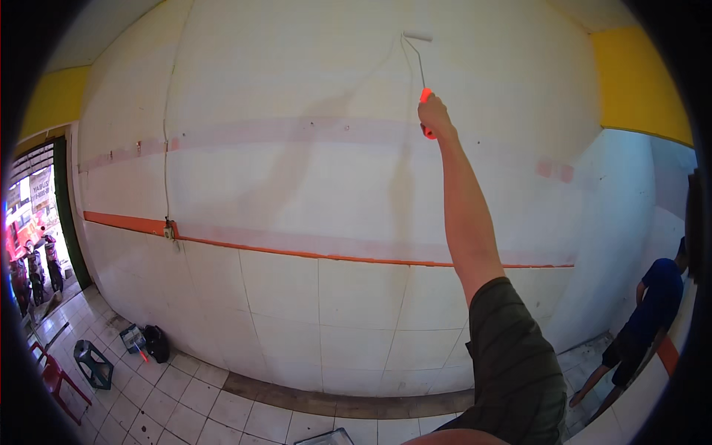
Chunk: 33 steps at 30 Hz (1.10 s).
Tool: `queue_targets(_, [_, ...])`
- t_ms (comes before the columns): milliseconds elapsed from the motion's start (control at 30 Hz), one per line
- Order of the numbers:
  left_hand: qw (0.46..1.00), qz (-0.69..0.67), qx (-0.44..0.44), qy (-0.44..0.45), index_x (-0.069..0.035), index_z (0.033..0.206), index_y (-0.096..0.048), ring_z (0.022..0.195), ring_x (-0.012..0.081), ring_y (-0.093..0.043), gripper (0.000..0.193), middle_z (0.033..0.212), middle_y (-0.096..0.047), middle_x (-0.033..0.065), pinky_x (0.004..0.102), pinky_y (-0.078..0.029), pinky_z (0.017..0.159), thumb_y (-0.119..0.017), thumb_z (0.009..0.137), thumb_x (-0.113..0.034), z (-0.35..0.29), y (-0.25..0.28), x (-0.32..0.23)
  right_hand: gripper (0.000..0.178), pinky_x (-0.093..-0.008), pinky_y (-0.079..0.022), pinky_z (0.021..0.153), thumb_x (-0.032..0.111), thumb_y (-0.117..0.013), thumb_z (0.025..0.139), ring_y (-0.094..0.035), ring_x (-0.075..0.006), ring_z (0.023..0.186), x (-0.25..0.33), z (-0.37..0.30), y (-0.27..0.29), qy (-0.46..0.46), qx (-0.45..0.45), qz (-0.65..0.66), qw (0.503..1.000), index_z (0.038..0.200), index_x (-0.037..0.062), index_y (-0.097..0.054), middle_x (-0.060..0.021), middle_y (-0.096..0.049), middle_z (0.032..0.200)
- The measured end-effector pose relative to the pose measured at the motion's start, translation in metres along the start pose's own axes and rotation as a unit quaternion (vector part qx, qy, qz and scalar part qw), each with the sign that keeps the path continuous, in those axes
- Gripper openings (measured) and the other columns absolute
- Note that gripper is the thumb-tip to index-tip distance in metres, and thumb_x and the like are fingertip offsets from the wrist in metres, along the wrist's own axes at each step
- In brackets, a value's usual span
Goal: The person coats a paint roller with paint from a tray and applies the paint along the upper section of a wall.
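gripped in the right hand (434, 116), the paint roller (421, 68) extends above it.

Wall (519, 89): free sweep either side of roller (419, 37). Obstructions: cable (166, 170) and socket (169, 231), toward wall's left edge; stool (94, 354) and chair (53, 376), toward left edge of floor (226, 409); person (654, 300), beyond wall's right edge.

Soft shadows (297, 152) are crossing the wall (519, 81); daylight is glaring in the doorway (43, 215) past its left edge; outer lines are bowing.
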State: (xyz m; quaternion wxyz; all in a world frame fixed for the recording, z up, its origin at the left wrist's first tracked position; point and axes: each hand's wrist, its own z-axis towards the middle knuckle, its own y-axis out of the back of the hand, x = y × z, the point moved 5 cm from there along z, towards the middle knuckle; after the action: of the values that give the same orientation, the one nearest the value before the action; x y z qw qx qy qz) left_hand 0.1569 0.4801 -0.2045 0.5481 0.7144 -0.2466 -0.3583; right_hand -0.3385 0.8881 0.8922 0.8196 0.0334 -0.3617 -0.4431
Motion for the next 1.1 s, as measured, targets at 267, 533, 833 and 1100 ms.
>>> queue_targets(267, [1.000,0.014,0.010,-0.018,-0.012,0.057,-0.064,0.056,0.0266,-0.056,0.018,0.063,-0.063,0.0107,0.0402,-0.045,0.051,-0.057,0.073,-0.008,0.023,-0.001,0.005,0.058,-0.0448,-0.054,0.071,0.015,-0.037,0.094,-0.065,-0.0377,0.077,-0.058,-0.109,-0.048,0.016,-0.008,-0.105,0.994,0.145,-0.0015,-0.016,-0.0244,-0.061,0.106])
queue_targets(533, [0.999,0.031,0.011,-0.020,-0.012,0.056,-0.064,0.056,0.0265,-0.055,0.019,0.062,-0.063,0.0108,0.0400,-0.044,0.050,-0.057,0.073,-0.007,0.034,-0.002,0.018,0.043,-0.0453,-0.052,0.075,0.015,-0.037,0.094,-0.064,-0.0380,0.091,-0.061,-0.107,-0.044,-0.017,0.032,-0.051,0.998,0.132,-0.0042,-0.033,-0.0262,-0.060,0.106])
queue_targets(833, [0.997,0.075,0.011,-0.022,-0.013,0.054,-0.063,0.054,0.0267,-0.054,0.019,0.061,-0.061,0.0113,0.0410,-0.043,0.049,-0.058,0.072,-0.007,0.030,-0.006,0.037,0.037,-0.0475,-0.052,0.074,0.015,-0.042,0.090,-0.064,-0.0413,0.088,-0.018,-0.045,-0.046,0.086,-0.073,-0.172,0.979,0.122,-0.0035,-0.037,-0.0264,-0.062,0.097])
queue_targets(1100, [0.999,0.026,0.046,-0.002,-0.010,0.058,-0.063,0.056,0.0294,-0.056,0.014,0.064,-0.063,0.0133,0.0425,-0.045,0.050,-0.058,0.072,-0.009,0.020,-0.005,0.045,0.061,-0.0485,-0.050,0.083,0.020,-0.041,0.097,-0.061,-0.0438,0.097,-0.090,-0.182,-0.123,-0.089,0.027,-0.064,0.994,0.149,0.0044,-0.012,-0.0284,-0.060,0.110])
